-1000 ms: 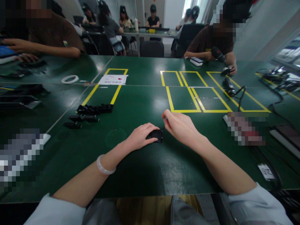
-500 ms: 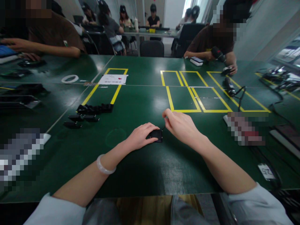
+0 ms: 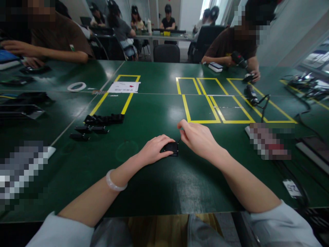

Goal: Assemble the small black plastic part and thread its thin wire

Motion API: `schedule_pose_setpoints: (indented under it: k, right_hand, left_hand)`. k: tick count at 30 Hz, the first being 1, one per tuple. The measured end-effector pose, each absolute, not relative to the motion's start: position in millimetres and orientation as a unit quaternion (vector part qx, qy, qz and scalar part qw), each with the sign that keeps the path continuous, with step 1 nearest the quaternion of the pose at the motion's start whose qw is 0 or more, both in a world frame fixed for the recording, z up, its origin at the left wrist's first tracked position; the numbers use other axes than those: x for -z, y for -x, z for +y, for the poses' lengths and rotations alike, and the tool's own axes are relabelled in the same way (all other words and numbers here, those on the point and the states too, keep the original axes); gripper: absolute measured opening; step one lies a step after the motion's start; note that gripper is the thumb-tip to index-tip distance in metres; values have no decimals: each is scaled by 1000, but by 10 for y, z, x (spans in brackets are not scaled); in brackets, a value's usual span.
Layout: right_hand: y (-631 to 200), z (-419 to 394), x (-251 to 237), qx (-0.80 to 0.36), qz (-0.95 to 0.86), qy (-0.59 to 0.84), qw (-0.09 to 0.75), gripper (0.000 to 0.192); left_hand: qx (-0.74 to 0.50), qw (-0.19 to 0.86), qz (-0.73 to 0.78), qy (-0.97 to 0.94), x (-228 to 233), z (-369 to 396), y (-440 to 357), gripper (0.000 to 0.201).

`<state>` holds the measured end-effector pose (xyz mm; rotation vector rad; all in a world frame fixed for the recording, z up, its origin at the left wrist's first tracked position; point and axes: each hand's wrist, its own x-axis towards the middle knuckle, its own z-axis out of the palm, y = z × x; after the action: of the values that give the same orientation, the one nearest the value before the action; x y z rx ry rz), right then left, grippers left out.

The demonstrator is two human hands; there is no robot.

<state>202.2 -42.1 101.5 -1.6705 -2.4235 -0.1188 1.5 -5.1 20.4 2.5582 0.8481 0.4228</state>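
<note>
Thumb and fingers of my left hand (image 3: pixel 156 150) are closed around a small black box-shaped part (image 3: pixel 171 147) lying on the green table (image 3: pixel 154 185). Small shiny spots, perhaps screws, show along the part's right side. My right hand (image 3: pixel 199 137) is just right of it, fingers curled in a pinch. From those fingers a thin dark rod (image 3: pixel 179 140) slants down to the part's upper right corner. Most of the rod is hidden by the hand, so its kind cannot be made out.
Several black parts (image 3: pixel 104 119) lie to the left beyond my left arm. Yellow tape outlines (image 3: pixel 203 121) mark the table. A paper sheet (image 3: pixel 124 87) and white ring (image 3: pixel 76 86) lie farther back. A black power tool (image 3: pixel 251 95) and cables are at right. Co-workers sit opposite.
The fingers of my right hand have shifted very slightly; my left hand keeps the black part in the same place. A co-worker's hand at the far left has moved a little.
</note>
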Motion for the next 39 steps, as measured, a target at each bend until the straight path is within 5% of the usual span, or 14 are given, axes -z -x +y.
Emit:
schedule_pose_setpoints:
  k: [39]
  right_hand:
    - [-2024, -411, -978, 68, -814, 571, 79, 31]
  left_hand:
    - [-159, 202, 297, -920, -202, -51, -16, 36]
